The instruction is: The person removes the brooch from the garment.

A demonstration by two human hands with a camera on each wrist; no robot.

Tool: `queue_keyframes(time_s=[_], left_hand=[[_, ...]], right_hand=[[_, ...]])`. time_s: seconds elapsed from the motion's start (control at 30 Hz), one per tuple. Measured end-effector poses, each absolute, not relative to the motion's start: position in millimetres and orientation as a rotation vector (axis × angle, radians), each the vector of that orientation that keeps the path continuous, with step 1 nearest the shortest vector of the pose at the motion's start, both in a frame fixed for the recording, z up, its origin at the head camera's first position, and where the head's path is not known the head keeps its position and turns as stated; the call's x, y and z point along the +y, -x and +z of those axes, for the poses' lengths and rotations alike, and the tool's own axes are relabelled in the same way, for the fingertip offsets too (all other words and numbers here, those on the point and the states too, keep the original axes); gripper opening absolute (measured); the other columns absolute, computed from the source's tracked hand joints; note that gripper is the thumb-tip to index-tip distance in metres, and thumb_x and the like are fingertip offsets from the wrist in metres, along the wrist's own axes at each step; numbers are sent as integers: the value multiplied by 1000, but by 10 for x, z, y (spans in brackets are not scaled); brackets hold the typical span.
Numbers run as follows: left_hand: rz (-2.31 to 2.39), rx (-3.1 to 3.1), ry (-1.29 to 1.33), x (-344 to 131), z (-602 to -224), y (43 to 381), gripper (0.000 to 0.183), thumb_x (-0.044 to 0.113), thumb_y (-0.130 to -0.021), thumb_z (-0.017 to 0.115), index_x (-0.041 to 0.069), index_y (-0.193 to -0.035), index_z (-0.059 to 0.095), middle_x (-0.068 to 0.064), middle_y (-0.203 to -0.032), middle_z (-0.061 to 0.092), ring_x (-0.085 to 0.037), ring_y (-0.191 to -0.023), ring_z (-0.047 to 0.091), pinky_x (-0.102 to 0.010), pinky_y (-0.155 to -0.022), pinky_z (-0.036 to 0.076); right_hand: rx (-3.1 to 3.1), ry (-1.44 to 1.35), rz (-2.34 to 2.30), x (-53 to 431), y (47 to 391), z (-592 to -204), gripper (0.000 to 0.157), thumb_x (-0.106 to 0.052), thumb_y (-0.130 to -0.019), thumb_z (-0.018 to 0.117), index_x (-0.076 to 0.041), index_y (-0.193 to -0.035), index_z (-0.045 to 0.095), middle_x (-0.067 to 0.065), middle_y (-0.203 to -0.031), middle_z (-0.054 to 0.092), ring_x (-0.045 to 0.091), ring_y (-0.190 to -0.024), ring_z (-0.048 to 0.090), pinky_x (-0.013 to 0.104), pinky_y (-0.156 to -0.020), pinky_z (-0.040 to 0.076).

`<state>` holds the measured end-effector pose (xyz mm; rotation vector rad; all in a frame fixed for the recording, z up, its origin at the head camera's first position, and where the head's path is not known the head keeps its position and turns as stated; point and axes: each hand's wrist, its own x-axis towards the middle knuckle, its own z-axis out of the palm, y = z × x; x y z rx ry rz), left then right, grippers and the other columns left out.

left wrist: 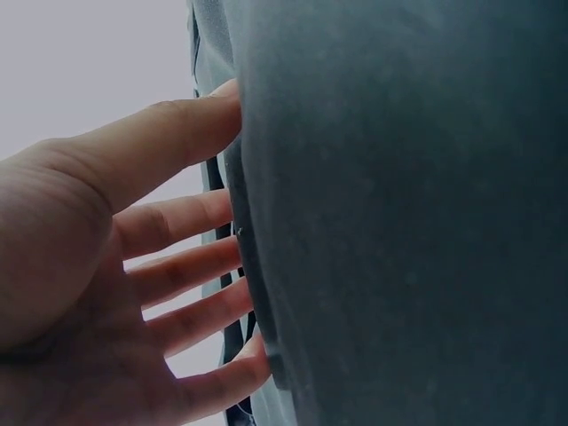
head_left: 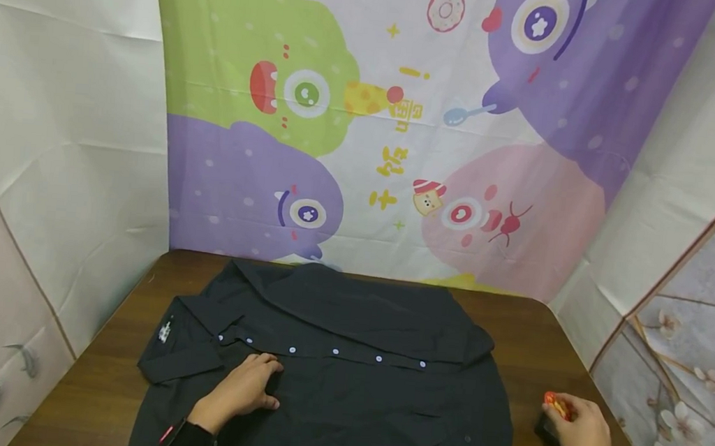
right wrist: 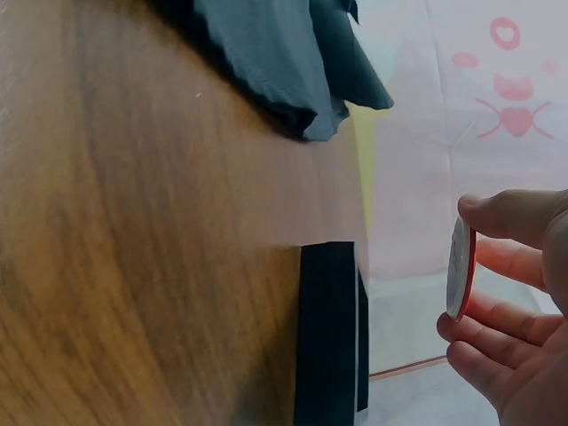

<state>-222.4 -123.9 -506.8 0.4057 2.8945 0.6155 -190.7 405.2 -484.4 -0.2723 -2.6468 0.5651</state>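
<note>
A black button-up shirt (head_left: 343,404) lies spread on the table, its row of pale buttons running across it. My left hand (head_left: 243,389) rests on the shirt just below the buttons. In the left wrist view, the fingers and thumb of that left hand (left wrist: 142,257) are spread and touch the dark cloth (left wrist: 408,213). Off the shirt's right side, my right hand (head_left: 583,430) pinches a small round disc (head_left: 557,405), red and yellow on top. Seen from the right wrist, the disc (right wrist: 460,268) has a pale face and red rim, between thumb and fingertips.
Beneath the right hand stands a black box (head_left: 547,434), its dark side (right wrist: 327,337) plain in the right wrist view. A brown wooden table (head_left: 532,328) carries everything. Behind it hangs a cartoon-print cloth (head_left: 381,239), with pale panels (head_left: 69,123) at the sides.
</note>
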Motion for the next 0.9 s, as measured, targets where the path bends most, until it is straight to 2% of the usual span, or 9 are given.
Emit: queue_keyframes(time_s=[0.9], left_hand=[[612, 2897, -419, -1252, -5091, 2245, 54, 25, -63, 80, 4, -108, 60, -12, -117, 54, -32, -112, 47, -49, -92, 40]], right_hand=[[-2720, 334, 540, 4252, 1897, -5069, 31, -21, -75, 70, 3, -95, 66, 31, -97, 58, 46, -90, 53, 54, -70, 39]])
